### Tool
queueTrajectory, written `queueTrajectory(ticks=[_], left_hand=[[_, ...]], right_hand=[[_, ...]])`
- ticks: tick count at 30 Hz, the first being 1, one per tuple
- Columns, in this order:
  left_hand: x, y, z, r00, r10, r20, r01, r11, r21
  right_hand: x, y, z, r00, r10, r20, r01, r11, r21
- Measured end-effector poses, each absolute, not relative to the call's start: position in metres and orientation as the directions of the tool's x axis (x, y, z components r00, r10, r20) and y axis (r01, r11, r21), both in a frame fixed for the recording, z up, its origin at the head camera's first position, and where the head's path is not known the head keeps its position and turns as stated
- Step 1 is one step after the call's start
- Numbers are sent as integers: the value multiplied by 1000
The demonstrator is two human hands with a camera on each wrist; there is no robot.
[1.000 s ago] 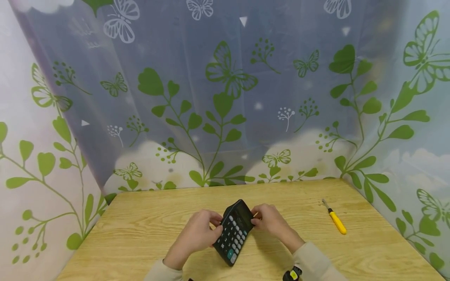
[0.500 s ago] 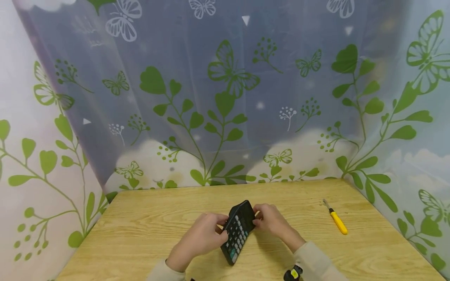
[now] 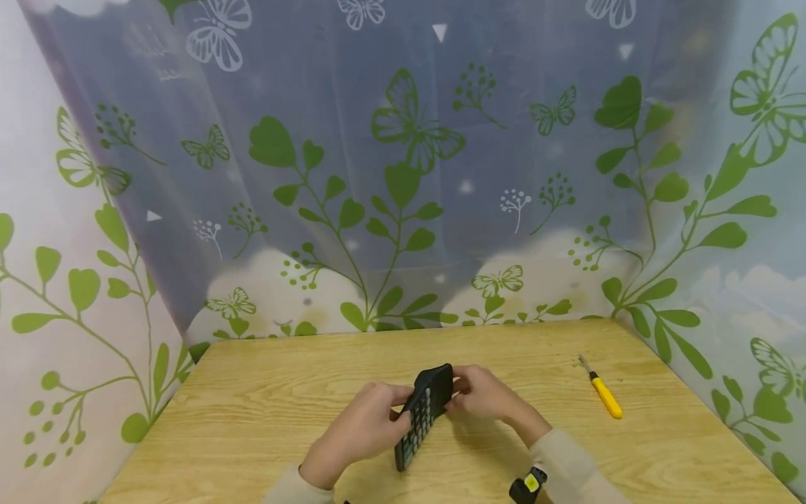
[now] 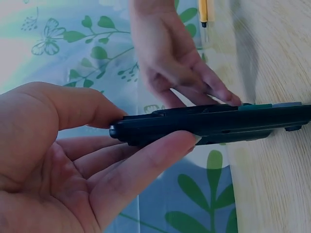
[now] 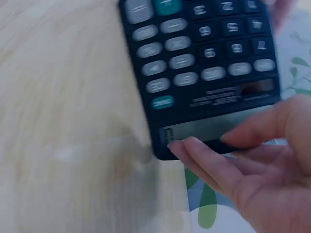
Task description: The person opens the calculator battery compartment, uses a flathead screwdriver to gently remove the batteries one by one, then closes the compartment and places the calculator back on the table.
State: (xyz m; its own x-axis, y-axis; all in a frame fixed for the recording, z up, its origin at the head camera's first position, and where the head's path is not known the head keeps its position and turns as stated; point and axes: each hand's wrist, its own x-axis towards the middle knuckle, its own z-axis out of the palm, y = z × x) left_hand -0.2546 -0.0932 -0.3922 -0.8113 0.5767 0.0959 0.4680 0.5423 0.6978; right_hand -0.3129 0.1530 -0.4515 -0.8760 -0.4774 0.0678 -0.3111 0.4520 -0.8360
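Note:
A black desk calculator (image 3: pixel 423 413) with grey, black and green keys stands steeply tilted above the table, its key face turned to the right. My left hand (image 3: pixel 365 427) grips its left long side; in the left wrist view the thumb lies over the key face and fingers support the back. At the display end is my right hand (image 3: pixel 488 395), holding the edge with bent fingers. The right wrist view shows its fingertips (image 5: pixel 192 148) over the lower corner by the calculator's display (image 5: pixel 214 127). Most of the calculator's back is hidden.
A screwdriver (image 3: pixel 606 395) with a yellow handle lies at the right of the wooden table (image 3: pixel 283 385), with tiny bits by its tip. Cloth (image 3: pixel 352 210) printed with leaves and butterflies hangs behind and on both sides.
The calculator has turned so that its key face, once broadly visible from the head, now shows nearly edge-on. My left hand has shifted slightly right with it; the screwdriver stays put.

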Motion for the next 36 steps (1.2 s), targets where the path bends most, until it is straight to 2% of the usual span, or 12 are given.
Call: queueTrajectory(ticks=[3,6,15,20,27,36], left_hand=[[-253,-92,-393,-822,559,109,469,554,688],[-252,-90,-393,-831,542,123,471,569,674],[-247,-83,-392,-808,572,142,516,568,641],[-247,-77,-394,-786,597,162,535,526,661],[-246,-74,-397,-789,593,163,521,503,690],[-245,-71,-399,-763,621,179,557,491,670]], right_hand=[[-312,155,-444,-862,-507,5,-207,343,-916],[-309,156,-435,-868,-497,-4,-161,289,-944],[-301,149,-421,-914,-397,82,-257,409,-875],[-297,146,-418,-939,-332,96,-243,437,-866],[-297,146,-421,-968,-239,78,-174,413,-894],[-295,144,-420,-978,-202,54,-143,457,-878]])
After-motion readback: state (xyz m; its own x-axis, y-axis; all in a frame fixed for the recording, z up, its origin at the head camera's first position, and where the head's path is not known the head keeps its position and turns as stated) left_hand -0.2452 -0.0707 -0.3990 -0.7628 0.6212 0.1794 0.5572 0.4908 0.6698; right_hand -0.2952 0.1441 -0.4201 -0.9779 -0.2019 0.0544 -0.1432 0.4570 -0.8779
